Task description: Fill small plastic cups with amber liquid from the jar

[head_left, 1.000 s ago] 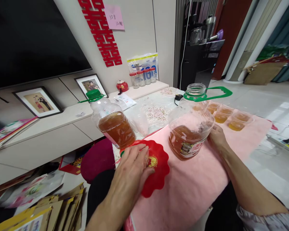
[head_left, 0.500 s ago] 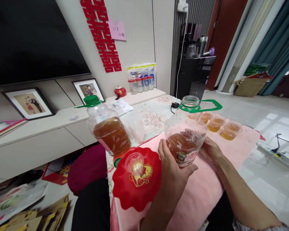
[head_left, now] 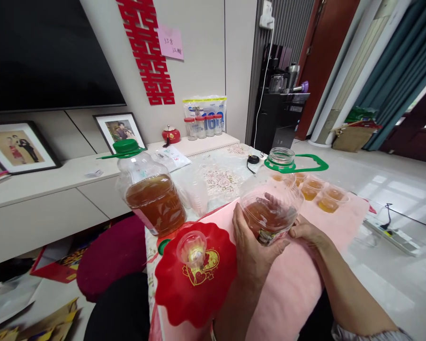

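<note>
Between my two hands is a large clear plastic jug (head_left: 270, 203), uncapped, with a green handle ring and amber liquid in its lower part. My left hand (head_left: 252, 244) is wrapped round its near left side, thumb across the front. My right hand (head_left: 307, 232) grips the lower right side; some of its fingers are hidden behind the jug. Left of my left hand lies a red scalloped plate (head_left: 213, 303) with a small clear plastic cup (head_left: 191, 248) on it. A second jug (head_left: 156, 203), green-capped and fuller of amber liquid, stands behind the plate. A green cap (head_left: 164, 246) lies beside the plate.
Several clear cups of amber liquid (head_left: 328, 201) stand at the right on the pink cloth (head_left: 287, 293). Clear plastic (head_left: 195, 189) and a black cable (head_left: 252, 159) lie at the back. A power strip (head_left: 394, 237) is on the floor; a maroon stool (head_left: 110, 255) stands at left.
The view has shifted slightly, so the plate and capped jug appear further left. The held jug looks a little more tilted towards me, and my right fingers have shifted on its side.
</note>
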Demonstrator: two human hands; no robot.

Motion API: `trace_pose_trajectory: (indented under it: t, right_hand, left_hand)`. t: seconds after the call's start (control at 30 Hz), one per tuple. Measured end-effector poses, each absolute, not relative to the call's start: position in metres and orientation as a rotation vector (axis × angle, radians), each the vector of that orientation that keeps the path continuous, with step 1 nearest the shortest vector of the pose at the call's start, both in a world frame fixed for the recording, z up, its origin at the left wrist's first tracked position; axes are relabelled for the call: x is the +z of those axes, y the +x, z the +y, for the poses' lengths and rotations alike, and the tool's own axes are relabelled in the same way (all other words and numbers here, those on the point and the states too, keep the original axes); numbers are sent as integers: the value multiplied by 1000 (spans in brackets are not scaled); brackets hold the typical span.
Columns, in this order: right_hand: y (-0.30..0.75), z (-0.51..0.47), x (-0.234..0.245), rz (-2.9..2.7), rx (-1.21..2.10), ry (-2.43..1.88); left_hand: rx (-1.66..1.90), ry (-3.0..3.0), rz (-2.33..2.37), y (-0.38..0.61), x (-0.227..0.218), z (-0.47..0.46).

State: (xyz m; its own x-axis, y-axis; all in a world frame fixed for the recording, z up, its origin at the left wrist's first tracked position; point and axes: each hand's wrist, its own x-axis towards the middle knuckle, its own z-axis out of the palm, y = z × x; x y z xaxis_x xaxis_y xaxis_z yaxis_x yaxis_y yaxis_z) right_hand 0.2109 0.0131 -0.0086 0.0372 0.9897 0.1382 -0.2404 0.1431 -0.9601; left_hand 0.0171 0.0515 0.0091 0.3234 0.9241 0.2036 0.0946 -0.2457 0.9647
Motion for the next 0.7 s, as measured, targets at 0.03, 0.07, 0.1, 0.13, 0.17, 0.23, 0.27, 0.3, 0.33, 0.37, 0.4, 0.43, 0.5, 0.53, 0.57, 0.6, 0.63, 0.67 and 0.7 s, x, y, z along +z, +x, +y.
trace_pose_trajectory:
  t: [0.03,0.07,0.1,0.13,0.17,0.23,0.27,0.3,0.33,0.37,0.4,0.43,0.5,0.53,0.57,0.6,0.63,0.67,0.7]
  right_hand:
    - [212,14,-7,-1087,1220,-943]
    - [213,14,-5,-1093,1241,-949]
    - [214,15,-4,-1098,1256,-953]
    - [215,16,-3,-1104,1265,-956]
    - [216,16,-3,-1109,1267,-959]
    - [217,17,-3,-1123,1265,-967]
    - [217,16,-3,-1131,1264,-973]
    - [218,15,-3,-1138,1264,-981]
    - [218,14,-3,-1146,1261,-992]
    - [218,13,-3,-1154,1251,-1004]
    - [219,11,-2,-1162,1235,-1019]
    - [219,9,0,-1170,1213,-1037]
    - [218,4,7,-1186,1163,-1077]
    - [218,2,11,-1193,1140,-1098]
    - [218,-1,15,-1200,1117,-1118]
    - [217,-5,20,-1209,1094,-1136]
    - [216,-8,24,-1220,1071,-1153]
    - [215,-10,28,-1232,1047,-1169]
    - [215,-13,31,-1245,1025,-1184]
  left_hand:
    - [1064,1605,932,17,11,52]
    - [1063,1606,922,17,12,52]
    - [1058,1607,917,17,14,52]
    - [1052,1606,916,17,15,52]
    - [1047,1606,918,17,15,51]
    - [1039,1609,927,17,16,50]
    - [1042,1611,929,17,16,50]
    - [1051,1613,930,18,16,49]
    - [1066,1615,930,19,15,48]
    - [1085,1615,928,20,14,47]
    - [1109,1611,924,21,13,46]
    - [1132,1607,919,21,12,45]
    - [1167,1596,916,22,10,41]
    - [1172,1592,917,22,10,38]
    - [1163,1590,915,21,10,35]
    - [1145,1591,911,20,11,33]
    - [1124,1593,906,19,13,30]
    - [1104,1595,902,17,15,27]
    - [1084,1596,902,15,17,25]
